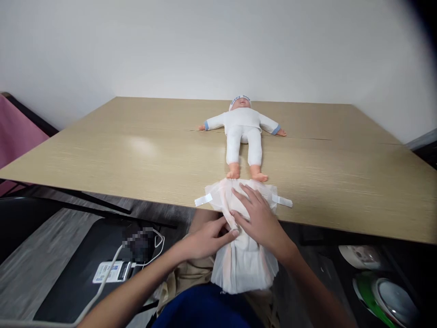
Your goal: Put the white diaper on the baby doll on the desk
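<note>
A baby doll (243,132) in white clothes lies on its back on the wooden table (136,150), feet toward me. Just below its feet an unfolded white diaper (244,264) hangs over the table's near edge, its two tape tabs spread to the sides. My right hand (257,216) lies flat on the diaper's upper part with fingers spread. My left hand (208,237) pinches the diaper's left edge beside it, at the table's edge.
A black chair seat (78,273) at lower left carries a small device (112,272) with a white cable. Round white and green objects (385,296) lie on the floor at lower right. A pink surface (17,136) stands at the far left.
</note>
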`<state>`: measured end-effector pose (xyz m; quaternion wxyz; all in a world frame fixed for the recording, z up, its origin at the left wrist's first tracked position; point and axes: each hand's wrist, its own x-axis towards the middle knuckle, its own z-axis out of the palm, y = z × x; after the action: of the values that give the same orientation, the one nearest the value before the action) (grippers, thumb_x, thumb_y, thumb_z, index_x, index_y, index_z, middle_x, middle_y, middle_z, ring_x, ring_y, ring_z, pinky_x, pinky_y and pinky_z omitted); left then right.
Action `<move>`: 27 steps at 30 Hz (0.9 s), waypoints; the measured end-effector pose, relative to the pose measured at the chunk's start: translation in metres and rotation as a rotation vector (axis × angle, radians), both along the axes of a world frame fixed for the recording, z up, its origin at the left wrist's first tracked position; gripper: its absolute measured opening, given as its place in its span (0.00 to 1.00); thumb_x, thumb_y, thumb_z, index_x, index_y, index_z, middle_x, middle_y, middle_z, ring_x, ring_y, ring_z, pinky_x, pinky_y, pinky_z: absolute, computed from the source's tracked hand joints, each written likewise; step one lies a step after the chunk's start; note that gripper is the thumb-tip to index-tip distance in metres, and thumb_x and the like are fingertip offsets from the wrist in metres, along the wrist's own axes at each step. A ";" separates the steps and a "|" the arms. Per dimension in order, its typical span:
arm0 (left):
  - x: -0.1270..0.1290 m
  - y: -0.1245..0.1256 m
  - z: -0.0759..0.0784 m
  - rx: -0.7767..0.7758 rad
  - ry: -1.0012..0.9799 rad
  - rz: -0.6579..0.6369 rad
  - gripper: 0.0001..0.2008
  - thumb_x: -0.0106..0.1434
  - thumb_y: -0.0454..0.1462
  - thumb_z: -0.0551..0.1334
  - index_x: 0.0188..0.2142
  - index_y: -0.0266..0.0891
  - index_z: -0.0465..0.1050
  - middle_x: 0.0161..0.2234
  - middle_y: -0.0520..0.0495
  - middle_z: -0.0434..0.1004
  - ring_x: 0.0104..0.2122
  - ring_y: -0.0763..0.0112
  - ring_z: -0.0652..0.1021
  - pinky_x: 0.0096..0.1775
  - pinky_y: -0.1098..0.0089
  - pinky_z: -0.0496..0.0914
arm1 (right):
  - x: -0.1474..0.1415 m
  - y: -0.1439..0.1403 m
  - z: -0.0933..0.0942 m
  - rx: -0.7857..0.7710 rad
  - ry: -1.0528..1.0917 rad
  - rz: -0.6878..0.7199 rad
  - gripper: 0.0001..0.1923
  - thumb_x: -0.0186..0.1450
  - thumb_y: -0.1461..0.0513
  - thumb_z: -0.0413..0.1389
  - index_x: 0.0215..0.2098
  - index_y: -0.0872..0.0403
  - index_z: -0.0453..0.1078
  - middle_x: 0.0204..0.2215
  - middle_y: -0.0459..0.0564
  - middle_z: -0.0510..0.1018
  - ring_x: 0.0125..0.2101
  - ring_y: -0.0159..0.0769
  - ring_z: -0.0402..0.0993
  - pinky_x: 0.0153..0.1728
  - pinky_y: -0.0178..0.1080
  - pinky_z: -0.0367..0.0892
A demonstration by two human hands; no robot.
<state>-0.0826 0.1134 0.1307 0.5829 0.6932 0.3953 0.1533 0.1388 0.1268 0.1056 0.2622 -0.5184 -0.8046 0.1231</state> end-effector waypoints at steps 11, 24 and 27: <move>-0.022 0.169 0.056 1.054 0.364 -0.278 0.21 0.74 0.35 0.61 0.64 0.38 0.72 0.61 0.31 0.76 0.61 0.45 0.75 0.63 0.48 0.69 | 0.009 0.005 -0.022 0.050 -0.199 -0.096 0.33 0.77 0.57 0.53 0.79 0.46 0.61 0.79 0.55 0.60 0.77 0.53 0.57 0.76 0.62 0.56; 0.053 0.260 0.029 1.410 0.559 -0.813 0.62 0.48 0.24 0.67 0.81 0.52 0.51 0.83 0.47 0.41 0.80 0.46 0.51 0.75 0.49 0.58 | -0.002 0.003 -0.013 -0.011 -0.249 -0.128 0.36 0.76 0.64 0.47 0.81 0.46 0.55 0.81 0.51 0.54 0.79 0.49 0.50 0.78 0.63 0.49; 0.065 0.263 0.031 1.416 0.556 -0.875 0.62 0.45 0.25 0.66 0.80 0.50 0.53 0.83 0.48 0.43 0.80 0.46 0.52 0.75 0.50 0.58 | 0.000 0.004 -0.012 -0.026 -0.227 -0.126 0.31 0.80 0.58 0.46 0.80 0.45 0.57 0.81 0.51 0.54 0.79 0.48 0.50 0.77 0.64 0.50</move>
<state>-0.0180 0.3769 0.1619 -0.0952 0.9937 0.0340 -0.0492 0.1389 0.1313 0.0931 0.1697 -0.5818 -0.7934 0.0572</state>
